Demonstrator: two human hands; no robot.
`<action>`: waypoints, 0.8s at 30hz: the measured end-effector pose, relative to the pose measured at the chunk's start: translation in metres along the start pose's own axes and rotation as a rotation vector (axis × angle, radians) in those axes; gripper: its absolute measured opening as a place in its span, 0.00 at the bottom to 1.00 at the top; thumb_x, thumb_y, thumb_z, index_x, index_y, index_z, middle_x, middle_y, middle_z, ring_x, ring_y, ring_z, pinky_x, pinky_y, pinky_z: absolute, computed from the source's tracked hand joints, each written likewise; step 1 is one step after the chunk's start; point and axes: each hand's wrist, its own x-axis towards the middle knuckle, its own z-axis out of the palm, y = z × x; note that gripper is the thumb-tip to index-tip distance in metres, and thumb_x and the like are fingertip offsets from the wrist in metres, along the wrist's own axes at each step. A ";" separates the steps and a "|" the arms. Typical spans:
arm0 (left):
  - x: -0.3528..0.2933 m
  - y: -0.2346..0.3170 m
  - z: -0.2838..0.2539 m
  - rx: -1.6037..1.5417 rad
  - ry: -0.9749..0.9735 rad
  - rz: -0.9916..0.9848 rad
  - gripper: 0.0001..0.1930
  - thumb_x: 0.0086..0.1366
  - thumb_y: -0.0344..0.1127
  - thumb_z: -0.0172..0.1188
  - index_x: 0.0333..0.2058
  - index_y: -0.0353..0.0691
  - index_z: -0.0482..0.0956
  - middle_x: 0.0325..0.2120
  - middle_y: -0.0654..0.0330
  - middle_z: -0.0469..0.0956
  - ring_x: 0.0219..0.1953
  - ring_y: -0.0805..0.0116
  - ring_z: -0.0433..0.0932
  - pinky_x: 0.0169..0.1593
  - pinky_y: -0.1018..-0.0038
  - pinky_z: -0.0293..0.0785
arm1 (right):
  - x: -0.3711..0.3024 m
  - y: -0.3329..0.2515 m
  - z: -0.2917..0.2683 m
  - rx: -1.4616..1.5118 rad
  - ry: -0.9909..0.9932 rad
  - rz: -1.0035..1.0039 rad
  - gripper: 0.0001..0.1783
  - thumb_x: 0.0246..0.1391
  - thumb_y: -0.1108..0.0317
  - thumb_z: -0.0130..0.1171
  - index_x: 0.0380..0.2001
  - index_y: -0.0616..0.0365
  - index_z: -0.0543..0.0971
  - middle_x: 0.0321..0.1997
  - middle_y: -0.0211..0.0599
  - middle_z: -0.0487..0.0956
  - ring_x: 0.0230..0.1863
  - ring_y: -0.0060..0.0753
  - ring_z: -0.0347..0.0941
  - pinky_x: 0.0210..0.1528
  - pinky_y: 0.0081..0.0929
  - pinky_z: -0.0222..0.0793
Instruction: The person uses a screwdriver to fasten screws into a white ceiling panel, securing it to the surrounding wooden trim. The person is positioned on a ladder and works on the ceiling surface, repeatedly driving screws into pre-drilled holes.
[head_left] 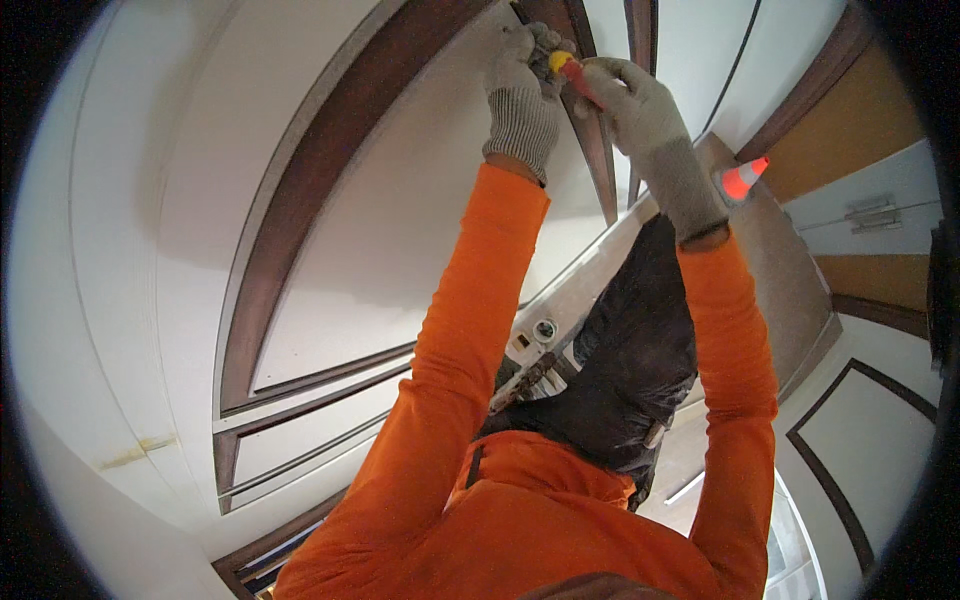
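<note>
Both my hands are raised at the top of the view, in grey knitted gloves, in front of a white panel (pixel 390 200) with dark brown trim. My right hand (pixel 632 105) is closed around the red part of what looks like a screwdriver (pixel 572 72). Its yellow end points left toward my left hand, and no blade shows. My left hand (pixel 522 65) has its fingers curled beside that yellow end, close to the brown trim (pixel 575 28). Whatever the left fingers hold is hidden.
Below my hands, a pale ledge (pixel 575 290) carries a small round item (pixel 544 330) and some loose things next to my dark-trousered leg (pixel 630 350). An orange-and-white cone (pixel 745 178) stands to the right. A thin black cable (pixel 738 60) runs at upper right.
</note>
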 end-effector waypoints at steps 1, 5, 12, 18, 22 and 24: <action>0.003 0.002 -0.002 -0.021 -0.031 -0.026 0.09 0.74 0.38 0.56 0.41 0.39 0.78 0.33 0.56 0.82 0.36 0.60 0.83 0.42 0.65 0.84 | -0.011 -0.002 0.010 -0.288 0.195 -0.215 0.27 0.63 0.51 0.62 0.58 0.58 0.75 0.49 0.49 0.83 0.45 0.48 0.84 0.47 0.36 0.79; 0.002 0.000 0.001 0.010 0.023 -0.003 0.10 0.74 0.38 0.54 0.41 0.38 0.79 0.33 0.55 0.82 0.36 0.58 0.83 0.44 0.65 0.82 | -0.011 0.003 0.015 -0.921 0.349 -0.469 0.20 0.65 0.53 0.59 0.52 0.54 0.77 0.38 0.40 0.82 0.37 0.41 0.84 0.35 0.35 0.80; 0.000 -0.001 -0.006 0.009 -0.002 -0.025 0.10 0.73 0.38 0.57 0.44 0.37 0.79 0.37 0.56 0.82 0.42 0.57 0.82 0.51 0.61 0.82 | 0.012 0.009 -0.008 0.253 -0.027 0.154 0.22 0.65 0.52 0.60 0.54 0.53 0.76 0.34 0.43 0.82 0.38 0.46 0.84 0.39 0.41 0.80; -0.005 0.001 0.000 -0.025 0.065 -0.050 0.12 0.74 0.40 0.55 0.44 0.37 0.80 0.36 0.56 0.82 0.42 0.59 0.82 0.50 0.65 0.81 | -0.008 -0.007 0.019 -0.857 0.339 -0.404 0.25 0.65 0.47 0.60 0.54 0.54 0.78 0.34 0.40 0.82 0.33 0.38 0.83 0.34 0.37 0.79; -0.002 -0.002 -0.004 0.013 0.026 0.001 0.12 0.74 0.40 0.55 0.44 0.37 0.80 0.36 0.56 0.82 0.42 0.60 0.82 0.50 0.66 0.81 | 0.002 0.009 -0.006 0.438 -0.025 0.177 0.24 0.67 0.47 0.58 0.50 0.58 0.80 0.32 0.33 0.81 0.28 0.25 0.77 0.31 0.30 0.76; 0.006 -0.004 -0.010 0.007 0.006 0.003 0.10 0.74 0.38 0.56 0.44 0.38 0.80 0.36 0.56 0.82 0.41 0.60 0.81 0.50 0.64 0.81 | 0.000 0.009 0.006 0.599 -0.041 0.230 0.23 0.69 0.48 0.56 0.47 0.59 0.81 0.31 0.30 0.79 0.26 0.20 0.73 0.29 0.27 0.75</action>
